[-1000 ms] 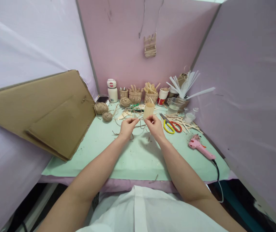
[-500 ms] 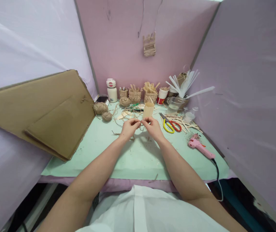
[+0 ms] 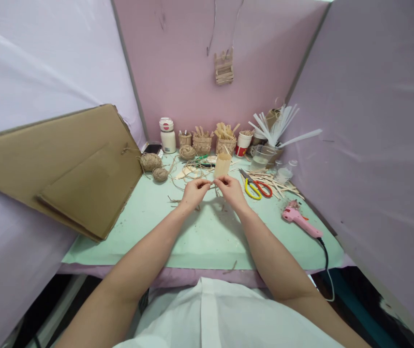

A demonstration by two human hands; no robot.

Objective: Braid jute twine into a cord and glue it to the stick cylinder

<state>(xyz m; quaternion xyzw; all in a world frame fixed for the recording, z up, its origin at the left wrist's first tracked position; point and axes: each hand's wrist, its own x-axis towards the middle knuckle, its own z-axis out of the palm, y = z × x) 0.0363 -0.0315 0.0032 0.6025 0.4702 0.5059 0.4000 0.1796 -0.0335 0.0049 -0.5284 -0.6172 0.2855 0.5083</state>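
My left hand [image 3: 193, 191] and my right hand [image 3: 230, 190] are held close together above the green mat [image 3: 207, 232], fingertips pinched. Between them runs a thin strand of jute twine [image 3: 211, 184], gripped by both hands. Just behind the fingers stands a small cylinder made of wooden sticks [image 3: 223, 165]. Loose twine [image 3: 188, 170] trails across the mat toward two twine balls [image 3: 151, 162] at the left.
A large cardboard sheet [image 3: 65, 164] leans at the left. Yellow and red scissors [image 3: 256, 187] and loose sticks lie to the right, a pink glue gun [image 3: 299, 221] nearer the right edge. Small woven baskets [image 3: 202, 143], cups and a white bottle [image 3: 168, 136] line the back wall.
My hands drew closer together from a second ago, the fingertips now nearly meeting on the twine. Nothing else has moved.
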